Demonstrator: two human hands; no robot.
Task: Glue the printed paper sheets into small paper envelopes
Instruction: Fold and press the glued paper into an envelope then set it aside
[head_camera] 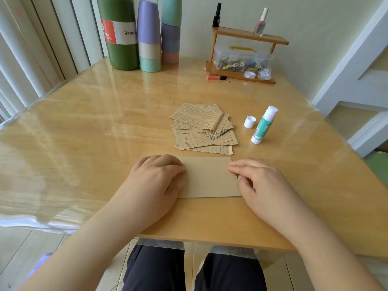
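A brown paper sheet lies plain side up on the wooden table near its front edge. My left hand rests palm down on the sheet's left end, fingers lightly bent. My right hand lies on its right edge with the fingers stretched along the paper. Behind the sheet is a fanned pile of newspaper-printed sheets. To the right of the pile an uncapped green and white glue stick stands upright, and its white cap sits beside it.
A green flask and stacked pastel cups stand at the table's back left. A small wooden rack with bottles, a clear box and tape sits at the back right, an orange marker in front of it.
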